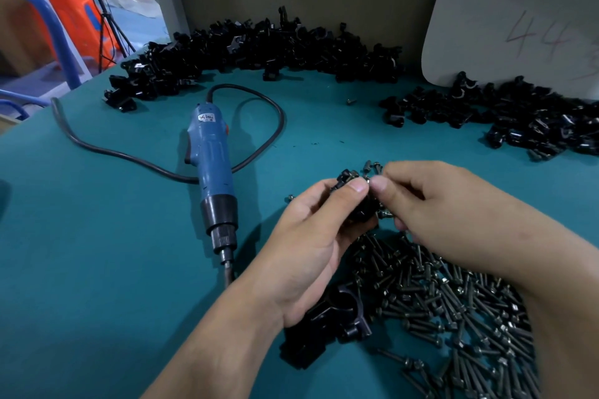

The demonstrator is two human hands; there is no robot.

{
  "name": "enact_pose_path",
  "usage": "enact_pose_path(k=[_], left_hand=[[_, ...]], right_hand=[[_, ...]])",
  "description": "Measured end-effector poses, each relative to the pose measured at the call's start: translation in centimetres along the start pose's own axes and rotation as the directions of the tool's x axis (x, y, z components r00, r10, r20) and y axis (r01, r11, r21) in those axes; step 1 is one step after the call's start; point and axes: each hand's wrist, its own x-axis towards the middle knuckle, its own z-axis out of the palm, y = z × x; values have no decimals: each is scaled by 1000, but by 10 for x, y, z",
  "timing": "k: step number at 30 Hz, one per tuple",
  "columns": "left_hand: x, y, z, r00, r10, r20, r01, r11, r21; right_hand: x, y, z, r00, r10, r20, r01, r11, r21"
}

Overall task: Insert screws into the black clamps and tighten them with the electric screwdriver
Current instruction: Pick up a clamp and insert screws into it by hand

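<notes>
Head view, centre of the frame: your right hand (pixel 431 207) pinches a screw (pixel 369 168) between thumb and forefinger at the top of a black clamp (pixel 363 214). Your left hand (pixel 311 236) grips that clamp with curled fingers, its thumb tip almost meeting your right thumb (how far the screw sits in is too small to judge). Just below your hands, toward the lower right, spreads a loose pile of screws (pixel 453 301), and a second clamp (pixel 340 317) lies on the green mat (pixel 97 236) beneath your left wrist. Left of centre the blue electric screwdriver (pixel 212 165) lies untouched, bit toward you, its cable (pixel 259 100) looped behind it. One heap of clamps (pixel 259 48) fills the upper middle, and another heap (pixel 518 116) sits at the right edge.
</notes>
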Motion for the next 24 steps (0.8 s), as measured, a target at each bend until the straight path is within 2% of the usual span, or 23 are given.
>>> enact_pose_path(k=[4, 9, 12, 24], left_hand=[[0, 1, 0, 1000, -5, -9, 5, 1000, 0], [0, 1, -1, 1000, -9, -17, 8, 1000, -19], [0, 0, -1, 1000, -24, 1, 24, 1000, 2], [0, -2, 1, 1000, -31, -4, 31, 999, 8]], right_hand=[[1, -1, -2, 997, 77, 22, -77, 997, 24], [-1, 5, -4, 1000, -25, -19, 26, 998, 53], [1, 5, -1, 1000, -5, 26, 5, 1000, 29], [3, 6, 4, 1000, 18, -4, -18, 1000, -1]])
